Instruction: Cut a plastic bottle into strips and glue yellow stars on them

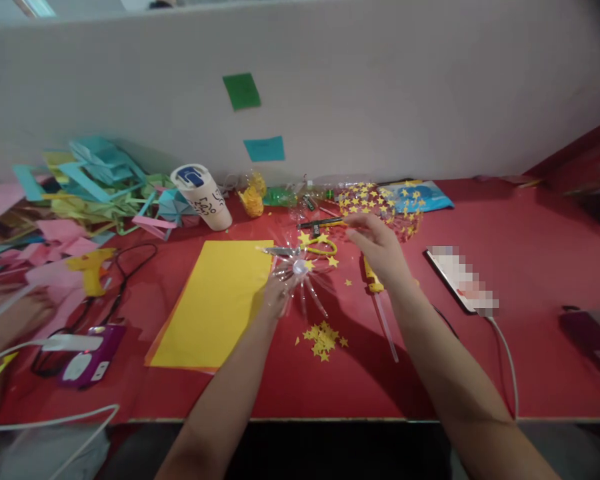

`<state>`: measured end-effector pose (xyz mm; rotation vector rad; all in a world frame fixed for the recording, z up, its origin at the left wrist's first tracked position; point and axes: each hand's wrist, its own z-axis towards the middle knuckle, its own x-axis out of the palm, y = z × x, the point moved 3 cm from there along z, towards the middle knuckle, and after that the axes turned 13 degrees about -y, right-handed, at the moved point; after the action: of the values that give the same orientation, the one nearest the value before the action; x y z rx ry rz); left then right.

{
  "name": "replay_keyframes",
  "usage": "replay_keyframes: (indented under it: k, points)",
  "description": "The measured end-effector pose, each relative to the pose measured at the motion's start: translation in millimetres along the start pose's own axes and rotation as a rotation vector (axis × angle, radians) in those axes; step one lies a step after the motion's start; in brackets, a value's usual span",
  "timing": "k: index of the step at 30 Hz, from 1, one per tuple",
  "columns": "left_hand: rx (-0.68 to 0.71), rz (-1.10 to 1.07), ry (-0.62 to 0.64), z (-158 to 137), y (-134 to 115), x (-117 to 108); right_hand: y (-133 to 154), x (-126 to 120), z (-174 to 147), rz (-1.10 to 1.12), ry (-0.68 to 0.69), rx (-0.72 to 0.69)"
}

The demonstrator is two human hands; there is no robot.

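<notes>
My left hand [276, 293] is closed around a clear plastic bottle piece [300, 268] cut into thin strips that spread out like a flower. Several yellow paper stars [333, 262] sit on its strips. My right hand [377, 247] is raised to the right of it, fingers loosely apart, with nothing visible in them. Beneath that hand lies a yellow glue gun [373, 277] with a clear glue stick [386, 330] in it. Yellow-handled scissors [325, 247] lie behind the bottle piece. A small pile of loose yellow stars [324, 339] rests in front on the red table [330, 393].
Yellow paper sheets [210, 300] lie left. Behind stand a paper cup [203, 197] and another star-covered plastic piece [380, 203]. A charging phone [460, 280] is right. Another person's hand [20, 310], a yellow glue gun [93, 270] and a purple power strip [93, 357] are at far left.
</notes>
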<state>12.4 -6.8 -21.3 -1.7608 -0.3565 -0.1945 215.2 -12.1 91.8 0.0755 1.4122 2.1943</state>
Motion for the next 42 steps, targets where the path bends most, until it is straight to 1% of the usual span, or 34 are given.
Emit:
replay_keyframes:
  k: [3,5,7,9,14,16,18,20,24,26,29,32,34,36,38,39,40,42]
  points:
    - [-0.054,-0.029,0.024,1,-1,0,-17,-1,5,0.066,0.161,0.225]
    - [-0.075,-0.054,0.038,0,-5,1,-19,1,0,0.109,0.274,0.303]
    - [-0.095,-0.050,0.079,-3,-11,4,-16,3,-7,0.143,0.333,0.325]
    - [-0.128,-0.014,0.128,-6,-15,5,-13,5,-17,0.134,0.344,0.316]
    - [-0.246,0.133,0.177,-11,-15,-2,-15,6,-42,0.000,0.279,0.281]
    - [-0.283,0.181,0.158,-12,-13,-8,-17,7,-52,-0.024,0.255,0.255]
    - [-0.290,0.211,0.113,-13,-13,-14,-19,8,-60,-0.045,0.240,0.237]
    - [-0.259,0.232,0.081,-12,-17,-21,-21,9,-68,-0.071,0.235,0.232]
    - [-0.145,0.266,0.067,-12,-31,-31,-20,6,-79,-0.125,0.258,0.223]
    - [-0.103,0.275,0.041,-12,-38,-35,-18,3,-83,-0.154,0.272,0.216]
    - [-0.051,0.307,-0.013,-13,-47,-38,-14,-1,-86,-0.156,0.276,0.197]
    - [-0.003,0.354,-0.030,-14,-54,-38,-11,-6,-85,-0.160,0.267,0.168]
    - [0.016,0.382,-0.032,-15,-58,-38,-8,-13,-84,-0.184,0.232,0.124]
    - [0.031,0.419,-0.043,-16,-63,-39,-4,-24,-84,-0.235,0.141,0.054]
    - [0.087,0.491,-0.099,-18,-70,-43,1,-36,-88,-0.298,0.060,-0.013]
    - [0.141,0.542,-0.144,-19,-74,-46,3,-39,-92,-0.323,0.073,-0.034]
    - [0.208,0.593,-0.189,-20,-79,-48,5,-40,-98,-0.339,0.138,-0.050]
    - [0.331,0.671,-0.235,-26,-87,-49,7,-34,-114,-0.381,0.370,-0.074]
